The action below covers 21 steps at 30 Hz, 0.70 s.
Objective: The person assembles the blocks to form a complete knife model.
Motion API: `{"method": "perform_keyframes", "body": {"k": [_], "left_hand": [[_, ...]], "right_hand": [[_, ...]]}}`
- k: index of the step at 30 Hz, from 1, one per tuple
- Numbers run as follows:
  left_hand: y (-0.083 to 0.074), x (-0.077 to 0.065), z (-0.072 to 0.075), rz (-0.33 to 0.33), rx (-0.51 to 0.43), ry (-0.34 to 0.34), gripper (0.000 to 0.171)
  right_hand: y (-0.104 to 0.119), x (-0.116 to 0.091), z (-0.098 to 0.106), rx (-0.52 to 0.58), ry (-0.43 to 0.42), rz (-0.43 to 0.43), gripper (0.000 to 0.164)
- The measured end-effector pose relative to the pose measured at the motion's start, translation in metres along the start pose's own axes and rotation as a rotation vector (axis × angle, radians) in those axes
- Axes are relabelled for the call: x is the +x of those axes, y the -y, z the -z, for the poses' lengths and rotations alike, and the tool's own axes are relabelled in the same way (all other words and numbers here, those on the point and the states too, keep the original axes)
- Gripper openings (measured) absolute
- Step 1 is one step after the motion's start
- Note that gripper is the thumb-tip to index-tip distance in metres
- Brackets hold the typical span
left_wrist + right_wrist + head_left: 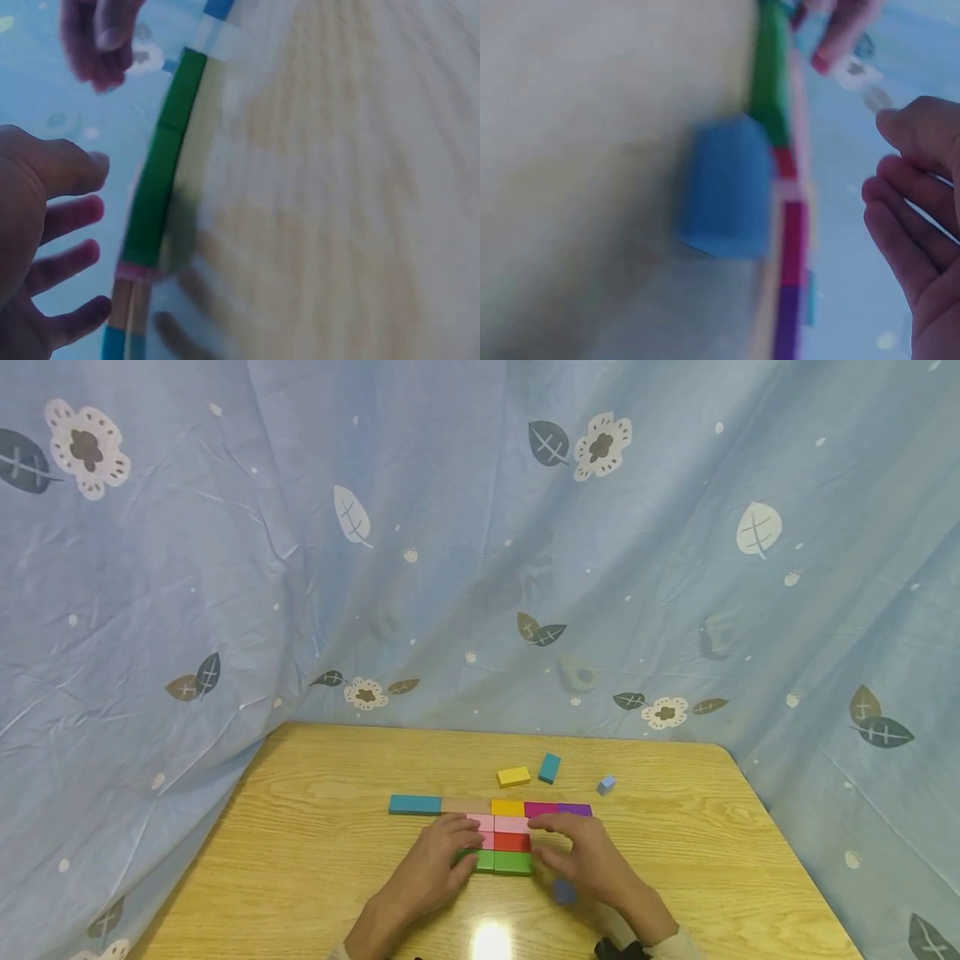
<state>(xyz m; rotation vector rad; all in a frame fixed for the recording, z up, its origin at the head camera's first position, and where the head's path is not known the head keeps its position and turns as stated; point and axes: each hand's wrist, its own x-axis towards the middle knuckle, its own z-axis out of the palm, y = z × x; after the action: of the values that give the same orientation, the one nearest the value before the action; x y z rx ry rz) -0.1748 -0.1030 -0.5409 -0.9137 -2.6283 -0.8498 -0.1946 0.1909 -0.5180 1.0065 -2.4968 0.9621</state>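
Observation:
Flat coloured blocks lie in a close-set arrangement mid-table in the head view. Its back row runs from a teal block [415, 805] through tan, orange and magenta to a purple block [575, 810]. In front of that sit pink blocks, a red block [512, 842] and green blocks [513, 862]. At the left ends of these shorter rows is my left hand [431, 864], fingers spread and partly covering them. My right hand [588, 860] is at the right ends, fingers loosely bent with nothing in them. A blue block [727, 187] lies below the right hand, partly hidden in the head view.
Behind the arrangement lie a yellow block [513, 777], another teal block [549, 768] and a small light-blue block [606, 785]. A patterned blue curtain [450, 568] hangs along the back and sides of the wooden table [300, 860].

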Motion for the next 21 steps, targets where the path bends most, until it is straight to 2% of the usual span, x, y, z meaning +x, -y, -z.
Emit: {"method": "perform_keyframes", "body": {"k": [5, 10, 15, 18, 21], "left_hand": [[-0.01, 0.013, -0.002, -0.021, 0.065, 0.058, 0.028], [-0.017, 0.022, -0.006, 0.022, 0.097, 0.17, 0.031], [-0.023, 0.022, -0.011, 0.068, 0.098, 0.226, 0.033], [-0.022, 0.021, -0.012, 0.057, 0.119, 0.211, 0.031], [-0.02, 0.02, -0.014, 0.036, 0.128, 0.185, 0.028]], "right_hand": [[-0.008, 0.02, 0.018, -0.06, -0.211, -0.168, 0.031], [-0.027, 0.041, 0.02, 0.013, -0.376, -0.437, 0.032], [-0.042, 0.055, 0.006, 0.097, -0.468, -0.682, 0.036], [-0.045, 0.062, -0.006, 0.118, -0.498, -0.774, 0.039], [-0.047, 0.068, -0.018, 0.11, -0.51, -0.831, 0.042]]}}
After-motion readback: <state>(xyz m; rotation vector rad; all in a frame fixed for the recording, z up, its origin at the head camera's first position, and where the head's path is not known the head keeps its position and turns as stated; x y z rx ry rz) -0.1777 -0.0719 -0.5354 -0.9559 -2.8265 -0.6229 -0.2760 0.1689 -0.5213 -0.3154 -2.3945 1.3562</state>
